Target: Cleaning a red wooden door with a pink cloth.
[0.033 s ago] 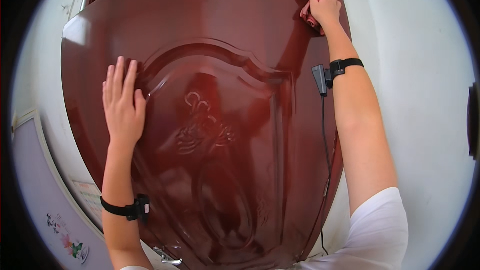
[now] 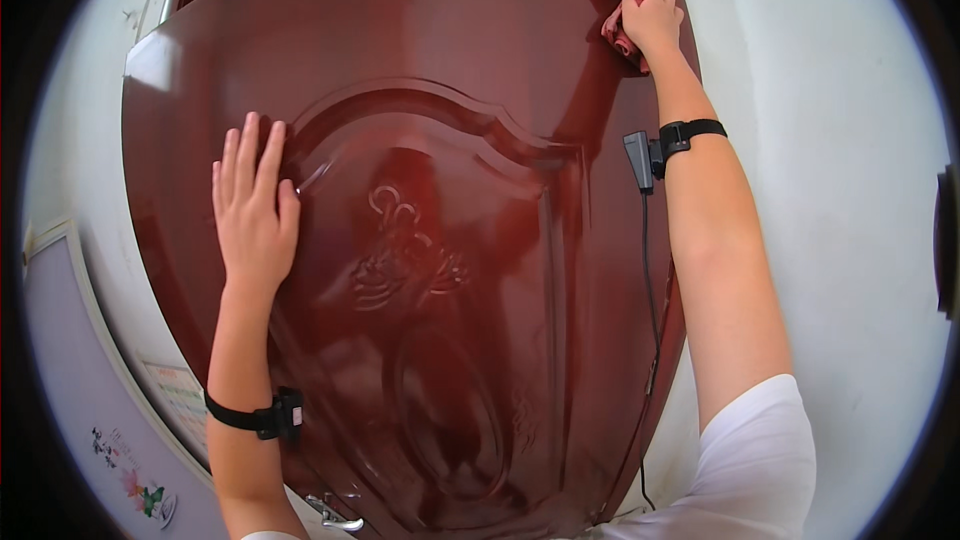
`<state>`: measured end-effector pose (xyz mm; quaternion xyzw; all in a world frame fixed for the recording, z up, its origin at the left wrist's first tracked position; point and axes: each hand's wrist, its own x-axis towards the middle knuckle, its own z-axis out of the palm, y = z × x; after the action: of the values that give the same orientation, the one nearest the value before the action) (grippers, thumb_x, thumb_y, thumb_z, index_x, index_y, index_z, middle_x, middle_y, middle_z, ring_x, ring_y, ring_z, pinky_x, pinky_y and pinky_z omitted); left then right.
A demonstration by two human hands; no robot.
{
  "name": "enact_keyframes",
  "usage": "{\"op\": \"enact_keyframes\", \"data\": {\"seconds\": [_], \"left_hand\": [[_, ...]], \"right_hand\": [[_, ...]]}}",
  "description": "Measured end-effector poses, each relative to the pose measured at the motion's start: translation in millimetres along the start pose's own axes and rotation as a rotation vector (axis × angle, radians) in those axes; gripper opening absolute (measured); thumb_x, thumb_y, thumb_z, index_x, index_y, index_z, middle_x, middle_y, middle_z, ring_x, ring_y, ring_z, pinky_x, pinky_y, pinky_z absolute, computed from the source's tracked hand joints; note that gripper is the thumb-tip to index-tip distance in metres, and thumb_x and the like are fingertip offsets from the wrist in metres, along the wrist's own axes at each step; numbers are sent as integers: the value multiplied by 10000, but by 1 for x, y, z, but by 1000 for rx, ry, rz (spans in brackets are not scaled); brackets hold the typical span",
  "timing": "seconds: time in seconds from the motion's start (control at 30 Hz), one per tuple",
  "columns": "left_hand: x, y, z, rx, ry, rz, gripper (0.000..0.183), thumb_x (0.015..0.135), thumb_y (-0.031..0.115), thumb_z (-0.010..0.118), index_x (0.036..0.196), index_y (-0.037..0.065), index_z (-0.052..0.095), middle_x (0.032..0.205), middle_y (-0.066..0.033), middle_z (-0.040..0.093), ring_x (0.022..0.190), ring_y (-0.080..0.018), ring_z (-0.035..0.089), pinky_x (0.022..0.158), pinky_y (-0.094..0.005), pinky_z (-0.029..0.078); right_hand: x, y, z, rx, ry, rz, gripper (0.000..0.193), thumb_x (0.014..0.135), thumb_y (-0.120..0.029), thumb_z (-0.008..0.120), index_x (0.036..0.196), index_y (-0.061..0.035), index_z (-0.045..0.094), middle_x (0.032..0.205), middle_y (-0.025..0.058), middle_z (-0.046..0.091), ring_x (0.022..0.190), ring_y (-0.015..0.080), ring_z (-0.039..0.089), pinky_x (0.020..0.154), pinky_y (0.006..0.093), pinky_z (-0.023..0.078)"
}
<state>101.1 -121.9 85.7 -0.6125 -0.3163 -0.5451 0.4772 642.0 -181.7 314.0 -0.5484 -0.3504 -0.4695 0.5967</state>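
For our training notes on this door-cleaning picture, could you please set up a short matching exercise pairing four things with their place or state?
Things:
1. left hand
2. right hand
3. red cloth
4. door handle

Places or states:
A. bunched up at the door's top corner
B. spread flat on the door, beside its raised panel
C. silver, at the picture's lower edge
D. raised high, gripping the cloth

Pairs: 1-B, 2-D, 3-A, 4-C

Door (image 2: pixel 480 140) bottom cut off; cloth (image 2: pixel 622 10) mostly hidden under fingers.
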Motion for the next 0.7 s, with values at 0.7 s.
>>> {"op": "enact_keyframes", "data": {"seconds": [0.7], "left_hand": [[8,13,28,65,12,35,650,1058,232,521,1699,184,424,1799,-75,317,1665,-308,270,1337,-562,185]], "right_hand": [[-61,-202,-4,374,-14,-919,646,900,-191,716,1508,-76,529,1494,210,569,1359,457,532,1167,533,452]]}}
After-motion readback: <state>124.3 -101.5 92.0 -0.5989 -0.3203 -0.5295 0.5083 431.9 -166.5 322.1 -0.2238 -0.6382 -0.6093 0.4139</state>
